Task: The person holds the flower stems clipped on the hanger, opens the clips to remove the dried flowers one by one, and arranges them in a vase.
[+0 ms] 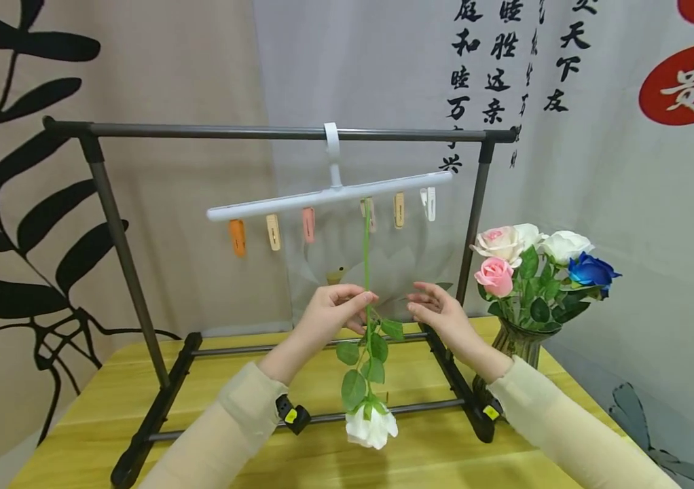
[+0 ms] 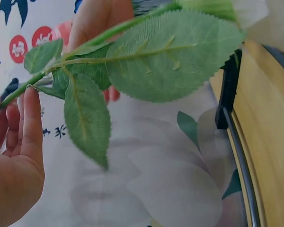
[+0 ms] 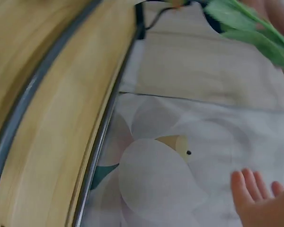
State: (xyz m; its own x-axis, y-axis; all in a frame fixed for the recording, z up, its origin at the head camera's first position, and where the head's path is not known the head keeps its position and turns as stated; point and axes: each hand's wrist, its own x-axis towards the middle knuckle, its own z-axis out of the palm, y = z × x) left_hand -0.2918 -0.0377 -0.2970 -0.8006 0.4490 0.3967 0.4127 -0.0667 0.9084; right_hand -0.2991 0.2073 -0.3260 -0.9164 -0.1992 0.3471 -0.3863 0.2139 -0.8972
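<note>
A white rose (image 1: 371,426) hangs head down on its long green stem (image 1: 367,258), whose top end overlaps a pale pink clip (image 1: 371,219) under a white hanger (image 1: 329,196). My left hand (image 1: 337,309) pinches that stem between thumb and fingers, just above the leaves (image 1: 377,346). In the left wrist view, the leaves (image 2: 175,56) spread close in front of the camera, beside the left hand (image 2: 19,151). To the right of the stem, my right hand (image 1: 439,316) is held up with loosely bent fingers and nothing in them; the right wrist view shows its fingers (image 3: 251,184) apart from the flower.
The hanger hooks over the top bar of a dark metal rack (image 1: 200,132) standing on a wooden table (image 1: 298,462). Several more clips, such as an orange one (image 1: 237,238), hang along it. A glass vase (image 1: 521,339) of roses (image 1: 496,277) stands at the right.
</note>
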